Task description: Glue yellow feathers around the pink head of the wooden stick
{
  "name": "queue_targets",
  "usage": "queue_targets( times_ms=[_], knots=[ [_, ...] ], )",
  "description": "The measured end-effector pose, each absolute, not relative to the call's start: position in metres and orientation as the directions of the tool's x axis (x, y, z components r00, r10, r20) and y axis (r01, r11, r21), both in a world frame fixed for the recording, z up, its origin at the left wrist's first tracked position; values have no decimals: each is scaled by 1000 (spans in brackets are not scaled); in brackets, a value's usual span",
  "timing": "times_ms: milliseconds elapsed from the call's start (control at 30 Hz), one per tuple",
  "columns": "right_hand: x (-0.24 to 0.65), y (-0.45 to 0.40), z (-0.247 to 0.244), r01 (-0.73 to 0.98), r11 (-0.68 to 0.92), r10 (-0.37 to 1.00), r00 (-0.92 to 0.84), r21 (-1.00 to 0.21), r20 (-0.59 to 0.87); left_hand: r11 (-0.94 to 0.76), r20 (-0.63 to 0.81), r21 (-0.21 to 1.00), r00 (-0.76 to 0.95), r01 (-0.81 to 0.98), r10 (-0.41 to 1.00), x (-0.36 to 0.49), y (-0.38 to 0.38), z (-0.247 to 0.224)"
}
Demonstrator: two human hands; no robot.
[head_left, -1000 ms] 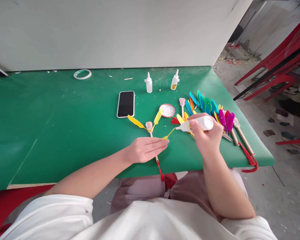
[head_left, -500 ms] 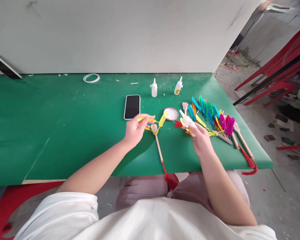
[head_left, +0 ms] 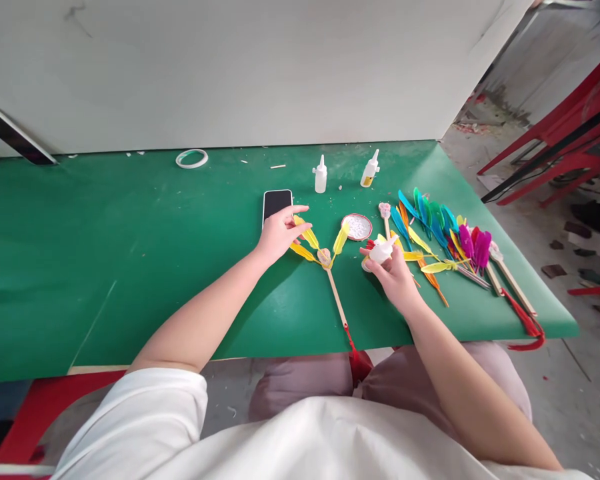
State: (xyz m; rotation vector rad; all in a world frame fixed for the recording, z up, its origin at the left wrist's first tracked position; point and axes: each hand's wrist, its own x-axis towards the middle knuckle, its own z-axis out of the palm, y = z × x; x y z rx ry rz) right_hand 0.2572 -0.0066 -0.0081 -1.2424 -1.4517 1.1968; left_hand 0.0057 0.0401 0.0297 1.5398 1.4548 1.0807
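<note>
My left hand [head_left: 281,233] is beside a wooden stick [head_left: 337,297] with a pinkish head [head_left: 324,256] and a red tassel at its lower end. Its thumb and index finger are spread, close to the yellow feathers [head_left: 306,235] fanning out from that head. Another yellow feather [head_left: 341,239] points up to the right. My right hand [head_left: 397,275] is closed around a small white bottle [head_left: 381,251], whose nozzle tilts up to the right. A round dish with a red rim [head_left: 357,227] lies between and beyond my hands.
Two white nozzle bottles [head_left: 321,179] [head_left: 369,172] stand near the back wall. A phone [head_left: 277,202] lies partly behind my left hand, and a tape roll [head_left: 191,159] farther left. Coloured feathers [head_left: 433,223] and tasselled sticks [head_left: 514,288] cover the table's right side.
My left hand's fingers have parted from the yellow feather they pinched. The bottle in my right hand has turned, its nozzle swinging from upper left to upper right. The whole view has shifted slightly.
</note>
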Motion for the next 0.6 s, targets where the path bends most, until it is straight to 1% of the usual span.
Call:
queue_targets(
  times_ms=[100,167,233,300,500,600],
  knots=[
    [258,-3,-10,455,70,997,-46,-888,55,-167,200,854,-14,492,980,3,37,20],
    [259,-2,-8,558,33,998,26,-829,57,-195,242,829,-22,524,970,2,36,15],
    [260,-2,-6,576,7,995,78,-817,63,-200,242,829,-12,522,970,1,36,13],
    [261,-2,-6,575,20,989,106,-818,99,-215,246,826,9,521,969,2,34,11],
    [262,-11,-7,583,88,975,117,-807,191,-260,292,789,33,556,956,3,32,10],
    [261,-28,-6,535,126,932,225,-836,285,-252,291,808,11,533,957,0,33,10]
  ],
)
